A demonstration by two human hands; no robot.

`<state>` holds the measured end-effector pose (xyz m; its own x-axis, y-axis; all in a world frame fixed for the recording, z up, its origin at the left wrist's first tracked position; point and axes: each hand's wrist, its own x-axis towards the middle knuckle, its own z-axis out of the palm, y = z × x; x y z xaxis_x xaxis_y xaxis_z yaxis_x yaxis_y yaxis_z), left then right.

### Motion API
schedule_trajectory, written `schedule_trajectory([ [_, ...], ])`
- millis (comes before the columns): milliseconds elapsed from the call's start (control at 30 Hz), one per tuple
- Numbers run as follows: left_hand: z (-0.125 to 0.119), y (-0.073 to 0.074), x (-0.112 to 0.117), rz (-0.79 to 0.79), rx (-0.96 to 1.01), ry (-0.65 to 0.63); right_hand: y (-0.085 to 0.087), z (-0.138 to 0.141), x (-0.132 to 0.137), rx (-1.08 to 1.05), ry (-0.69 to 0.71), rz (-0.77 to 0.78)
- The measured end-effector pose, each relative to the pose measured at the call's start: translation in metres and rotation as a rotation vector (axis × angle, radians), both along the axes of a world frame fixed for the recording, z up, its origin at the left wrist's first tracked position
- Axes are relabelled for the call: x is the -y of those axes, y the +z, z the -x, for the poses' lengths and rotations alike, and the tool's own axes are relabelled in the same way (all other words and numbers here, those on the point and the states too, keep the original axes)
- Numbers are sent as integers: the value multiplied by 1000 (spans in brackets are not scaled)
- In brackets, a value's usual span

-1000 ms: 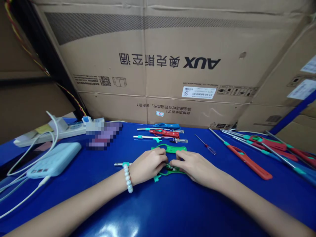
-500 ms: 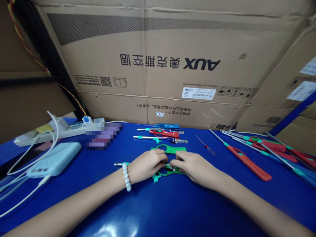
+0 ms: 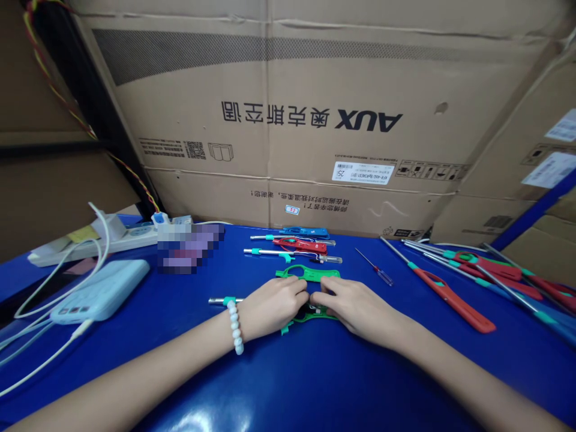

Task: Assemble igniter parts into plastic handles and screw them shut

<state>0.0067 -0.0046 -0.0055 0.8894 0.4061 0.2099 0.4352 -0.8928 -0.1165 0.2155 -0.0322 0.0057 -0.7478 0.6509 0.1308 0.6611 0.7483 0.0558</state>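
Both my hands rest on the blue table point(image 3: 315, 378) and meet over a green lighter body point(image 3: 310, 315) with a metal tube sticking out to the left. My left hand point(image 3: 272, 306), with a white bead bracelet on the wrist, has its fingers curled on the lighter's left part. My right hand point(image 3: 348, 306) pinches its right part, fingertips touching those of the left. A separate green shell half point(image 3: 310, 274) lies just behind the hands.
Behind lie a red opened lighter point(image 3: 299, 244), a blue one point(image 3: 306, 231) and a small screwdriver point(image 3: 375, 267). Several long red and blue lighters point(image 3: 454, 297) lie at the right. A power bank point(image 3: 101, 291) with white cables and a power strip point(image 3: 112, 240) sit left. Cardboard boxes point(image 3: 292, 120) wall the back.
The hands have closed in a little over the green lighter, hiding more of it. Nothing else has moved.
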Motion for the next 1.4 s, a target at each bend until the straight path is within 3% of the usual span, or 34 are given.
schedule_trajectory([
  [333, -1, -6, -3, 226, 224, 36, 1, 1, 0, 5, -6, -24],
  [600, -1, -1, -2, 358, 296, 23, 0, 2, -1, -7, -17, -7],
  [933, 3, -1, -6, 449, 381, 40, 0, 1, -1, -21, 6, -23],
  [1400, 8, 7, -9, 505, 332, -26, 6, 3, 0, 9, -61, 76],
])
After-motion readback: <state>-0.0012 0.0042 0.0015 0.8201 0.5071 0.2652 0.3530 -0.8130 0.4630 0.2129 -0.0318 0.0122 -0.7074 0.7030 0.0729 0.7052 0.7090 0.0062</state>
